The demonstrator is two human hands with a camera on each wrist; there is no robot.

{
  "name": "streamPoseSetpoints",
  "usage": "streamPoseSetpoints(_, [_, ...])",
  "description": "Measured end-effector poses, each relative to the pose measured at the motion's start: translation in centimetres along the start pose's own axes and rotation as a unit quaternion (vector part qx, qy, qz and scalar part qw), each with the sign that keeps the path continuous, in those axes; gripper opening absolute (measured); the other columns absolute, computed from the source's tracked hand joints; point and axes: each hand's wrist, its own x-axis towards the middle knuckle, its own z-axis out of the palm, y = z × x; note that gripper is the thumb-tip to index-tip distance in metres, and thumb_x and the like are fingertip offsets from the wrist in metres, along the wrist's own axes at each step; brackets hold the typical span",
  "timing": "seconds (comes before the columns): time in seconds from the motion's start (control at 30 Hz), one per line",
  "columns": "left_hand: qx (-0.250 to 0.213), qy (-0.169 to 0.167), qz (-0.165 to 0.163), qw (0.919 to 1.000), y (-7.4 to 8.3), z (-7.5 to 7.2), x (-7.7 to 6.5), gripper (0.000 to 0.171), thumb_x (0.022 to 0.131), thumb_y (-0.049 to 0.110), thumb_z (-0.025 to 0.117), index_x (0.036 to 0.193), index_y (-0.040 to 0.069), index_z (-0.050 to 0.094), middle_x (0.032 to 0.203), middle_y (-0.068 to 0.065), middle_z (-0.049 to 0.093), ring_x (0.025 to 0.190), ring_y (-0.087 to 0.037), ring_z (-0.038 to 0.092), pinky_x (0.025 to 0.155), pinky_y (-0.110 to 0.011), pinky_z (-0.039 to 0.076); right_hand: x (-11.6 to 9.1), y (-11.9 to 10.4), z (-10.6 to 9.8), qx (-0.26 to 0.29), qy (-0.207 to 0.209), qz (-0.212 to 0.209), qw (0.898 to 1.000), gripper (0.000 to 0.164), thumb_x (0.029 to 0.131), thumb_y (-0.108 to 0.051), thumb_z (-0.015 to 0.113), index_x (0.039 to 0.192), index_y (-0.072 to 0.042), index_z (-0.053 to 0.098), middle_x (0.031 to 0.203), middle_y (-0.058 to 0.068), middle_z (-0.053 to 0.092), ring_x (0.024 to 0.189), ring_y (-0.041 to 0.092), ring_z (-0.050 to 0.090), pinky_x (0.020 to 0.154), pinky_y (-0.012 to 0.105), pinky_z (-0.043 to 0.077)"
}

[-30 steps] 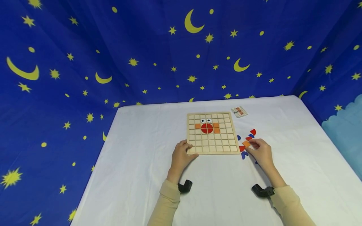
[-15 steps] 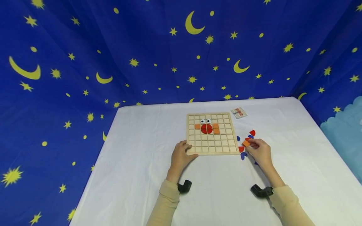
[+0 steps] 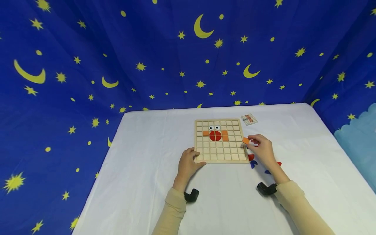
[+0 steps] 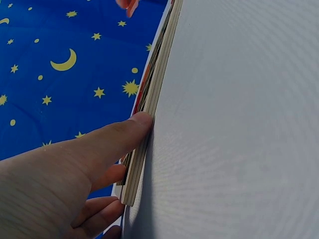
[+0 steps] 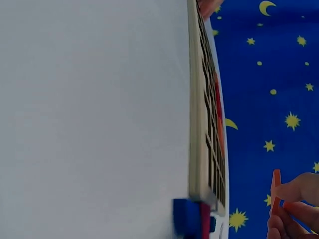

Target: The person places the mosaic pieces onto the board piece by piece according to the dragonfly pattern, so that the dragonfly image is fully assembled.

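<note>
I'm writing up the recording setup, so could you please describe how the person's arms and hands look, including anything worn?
The left hand and right hand are bare, without gloves. The left sleeve and right sleeve are plain beige, with cuffs ending near the wrists. At each wrist sits a black, bent, tube-like device; no cable is visible.

Smooth, matt wooden grid board [image 3: 220, 150]

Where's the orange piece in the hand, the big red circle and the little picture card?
Orange piece [image 3: 245, 140], head view: middle of its flat face.
Red circle [image 3: 215, 135], head view: its center, where seams meet.
Picture card [image 3: 249, 119], head view: middle of its printed side.
</note>
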Motion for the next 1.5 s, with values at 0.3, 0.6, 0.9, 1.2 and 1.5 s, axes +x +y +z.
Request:
streamPoseSetpoints(0.3, [-0.001,-0.002,0.003,1.0000,0.0,-0.2,-0.2,0.048,0.069,0.030,0.085,0.105,0.002,0.070,0.129,-0.018,0.058,0.120,-0.034,0.054,0.101,-0.043,0.046,2.4,-0.9,1.7,0.019,-0.030,-0.017,0.999,0.030,0.076,0.006,0.070,0.105,0.009,0.067,0.100,0.024,0.068,0.085,0.034,0.064,0.073,0.008,0.046])
streamPoseSetpoints(0.6, [0.005,-0.001,0.006,1.0000,0.0,-0.1,-0.1,0.048,0.069,0.031,0.084,0.105,0.003,0.070,0.129,-0.018,0.058,0.120,-0.033,0.054,0.101,-0.043,0.046,3.7,-2.0,3.5,0.057,-0.075,-0.014,0.995,0.030,0.079,0.005,0.070,0.108,0.008,0.066,0.105,0.023,0.067,0.092,0.035,0.065,0.081,0.036,0.056])
streamPoseSetpoints(0.9, [0.008,-0.009,-0.006,0.9999,0.0,-0.1,0.1,0.049,0.070,0.033,0.083,0.106,0.004,0.070,0.130,-0.016,0.058,0.119,-0.031,0.054,0.099,-0.042,0.047,4.8,-2.7,5.8,0.060,-0.116,-0.027,0.991,0.030,0.079,0.006,0.068,0.109,0.008,0.066,0.106,0.024,0.066,0.094,0.037,0.065,0.082,0.048,0.056])
streamPoseSetpoints(1.2, [0.010,-0.012,-0.004,0.9999,-0.1,-0.3,0.0,0.049,0.071,0.034,0.083,0.107,0.004,0.070,0.131,-0.016,0.057,0.120,-0.032,0.054,0.100,-0.042,0.047,5.4,-3.8,8.2,0.069,-0.147,-0.026,0.986,0.029,0.081,0.002,0.069,0.109,0.006,0.067,0.106,0.022,0.066,0.093,0.034,0.066,0.080,0.043,0.057])
streamPoseSetpoints(1.5, [0.009,-0.011,-0.002,0.9999,-0.1,-0.3,0.0,0.048,0.071,0.034,0.083,0.106,0.004,0.070,0.131,-0.016,0.058,0.121,-0.031,0.054,0.100,-0.042,0.047,5.7,-4.5,10.1,0.077,-0.167,-0.031,0.982,0.029,0.081,0.000,0.069,0.110,0.005,0.067,0.103,0.021,0.066,0.093,0.032,0.066,0.080,0.042,0.057])
